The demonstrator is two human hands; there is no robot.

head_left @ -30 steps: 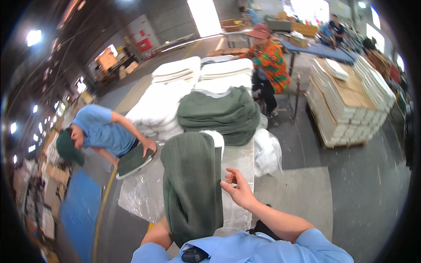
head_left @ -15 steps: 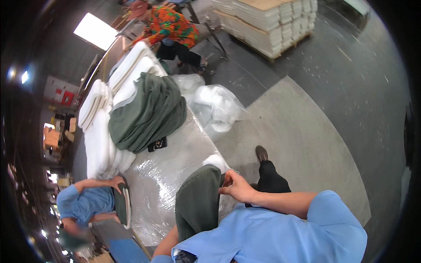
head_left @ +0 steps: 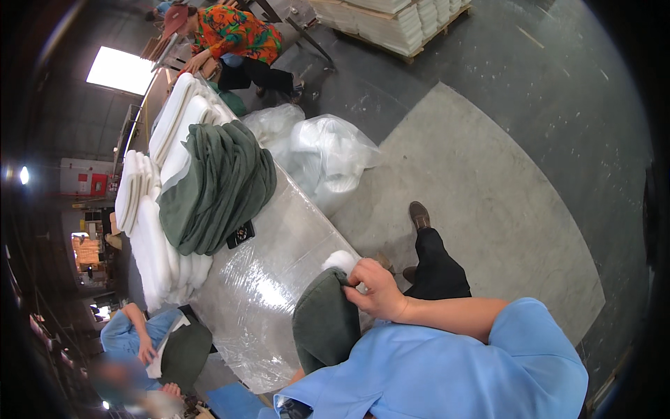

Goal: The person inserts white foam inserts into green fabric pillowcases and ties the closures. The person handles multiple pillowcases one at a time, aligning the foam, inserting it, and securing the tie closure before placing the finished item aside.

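Note:
A dark green cushion cover (head_left: 322, 325) stands upright in front of me at the table's near edge. White padding (head_left: 339, 261) bulges out at its far end. My right hand (head_left: 377, 290) pinches the cover's edge beside that padding, thumb and fingers closed on the fabric. Only a bit of my left forearm shows, at the lower side of the cover; the left hand itself is hidden behind or inside the cover. Farther along the table lies a heap of green covers (head_left: 220, 185), with a small black object (head_left: 241, 234) at its near side.
Plastic film covers the table (head_left: 258, 279). White padding sheets (head_left: 157, 248) are stacked at its left. A co-worker in blue (head_left: 129, 342) handles a green piece across from me; another person (head_left: 234, 38) works at the far end. Clear plastic bags (head_left: 328, 153) lie beyond the table's right edge.
My right hand has moved slightly up along the cover's edge toward the padding, and the cover has tilted. The co-worker in blue has turned their green piece to show its broad side.

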